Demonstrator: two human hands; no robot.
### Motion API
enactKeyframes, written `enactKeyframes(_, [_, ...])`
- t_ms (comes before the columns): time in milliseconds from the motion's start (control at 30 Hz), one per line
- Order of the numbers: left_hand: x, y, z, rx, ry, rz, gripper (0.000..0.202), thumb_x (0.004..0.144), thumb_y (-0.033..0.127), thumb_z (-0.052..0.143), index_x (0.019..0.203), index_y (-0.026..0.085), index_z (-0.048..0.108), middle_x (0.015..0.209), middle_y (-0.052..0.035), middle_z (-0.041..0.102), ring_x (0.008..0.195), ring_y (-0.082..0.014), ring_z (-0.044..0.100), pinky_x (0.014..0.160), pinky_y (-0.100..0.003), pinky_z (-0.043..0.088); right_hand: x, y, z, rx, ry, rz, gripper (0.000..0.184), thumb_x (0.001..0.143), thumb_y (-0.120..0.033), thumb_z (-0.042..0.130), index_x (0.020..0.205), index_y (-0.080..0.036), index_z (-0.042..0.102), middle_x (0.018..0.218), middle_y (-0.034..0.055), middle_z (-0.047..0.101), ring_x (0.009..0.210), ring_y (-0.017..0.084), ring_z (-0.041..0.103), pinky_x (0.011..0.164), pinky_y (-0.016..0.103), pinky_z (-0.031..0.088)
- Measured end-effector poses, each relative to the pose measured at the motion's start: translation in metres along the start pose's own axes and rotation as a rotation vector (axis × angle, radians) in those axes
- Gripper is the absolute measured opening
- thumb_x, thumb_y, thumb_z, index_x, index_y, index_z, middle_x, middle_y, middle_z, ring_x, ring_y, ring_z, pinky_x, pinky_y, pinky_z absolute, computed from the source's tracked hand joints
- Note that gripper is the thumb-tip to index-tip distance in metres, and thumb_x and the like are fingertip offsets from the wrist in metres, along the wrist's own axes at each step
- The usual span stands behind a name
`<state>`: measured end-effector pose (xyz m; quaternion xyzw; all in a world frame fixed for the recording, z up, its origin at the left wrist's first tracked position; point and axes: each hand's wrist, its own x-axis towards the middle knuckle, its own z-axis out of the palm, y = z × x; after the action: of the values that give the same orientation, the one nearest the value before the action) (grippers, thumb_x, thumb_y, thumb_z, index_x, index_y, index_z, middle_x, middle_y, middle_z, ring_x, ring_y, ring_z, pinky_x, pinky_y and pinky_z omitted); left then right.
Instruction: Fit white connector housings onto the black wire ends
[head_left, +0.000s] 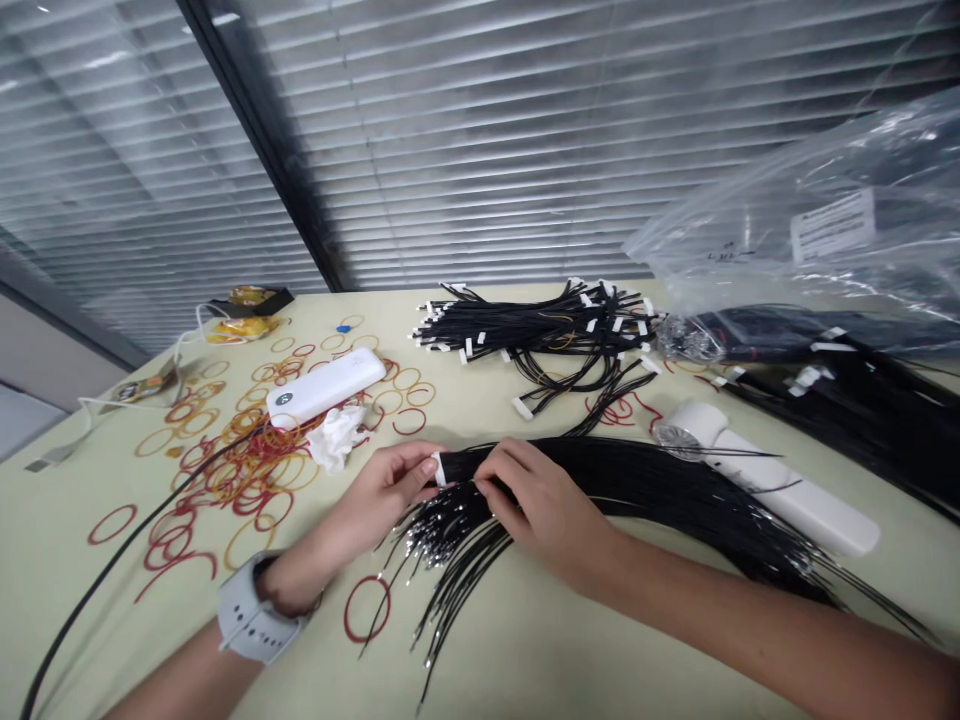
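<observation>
The left hand (386, 490) pinches a thick bundle of black wires (622, 480) at its white-wrapped end, and the right hand (544, 510) closes around the bundle just beside it. The loose, metal-tipped wire ends fan out below both hands. Left of the hands lie scattered rubber bands (247, 480), a white power bank (325, 387) and crumpled tissue (336, 437). Beyond the hands sits a bunch of black wires with white connectors (532, 325); to the right are a white tube (780, 485) and a clear plastic bag (825, 220).
</observation>
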<state>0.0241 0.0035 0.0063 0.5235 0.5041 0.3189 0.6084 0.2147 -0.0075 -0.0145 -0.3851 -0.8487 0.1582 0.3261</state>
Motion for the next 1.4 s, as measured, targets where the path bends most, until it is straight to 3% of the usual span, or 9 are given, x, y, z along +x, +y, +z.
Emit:
enactKeyframes(267, [-0.002,0.000,0.001,0.053,0.035,-0.001,0.025,0.076,0.036,0.059,0.089,0.015,0.060,0.079,-0.0007,0.055,0.075,-0.0108,0.053,0.069,-0.021,0.046,0.001,0.003,-0.001,-0.142,0.030,0.125,0.016,0.086,-0.017,0.037,0.077,-0.014,0.050,0.073,0.0032,0.052,0.068,0.013,0.048,0.062,0.027,0.038])
enactKeyframes(933, [-0.002,0.006,0.006,-0.066,0.079,-0.069,0.027,0.070,0.033,0.066,0.085,0.011,0.060,0.076,0.0010,0.056,0.071,-0.0078,0.053,0.067,-0.016,0.046,-0.002,0.004,-0.005,-0.203,0.021,0.020,0.019,0.084,-0.016,0.037,0.072,-0.013,0.050,0.070,0.0042,0.051,0.066,0.013,0.047,0.061,0.027,0.038])
enactKeyframes(1400, [-0.003,-0.005,0.001,0.159,-0.019,0.061,0.026,0.082,0.035,0.051,0.092,0.013,0.060,0.082,-0.0029,0.057,0.077,-0.0125,0.054,0.070,-0.022,0.048,0.000,0.004,-0.006,-0.144,-0.014,-0.011,0.017,0.085,-0.014,0.036,0.076,-0.013,0.051,0.073,0.0042,0.052,0.070,0.013,0.046,0.066,0.028,0.037])
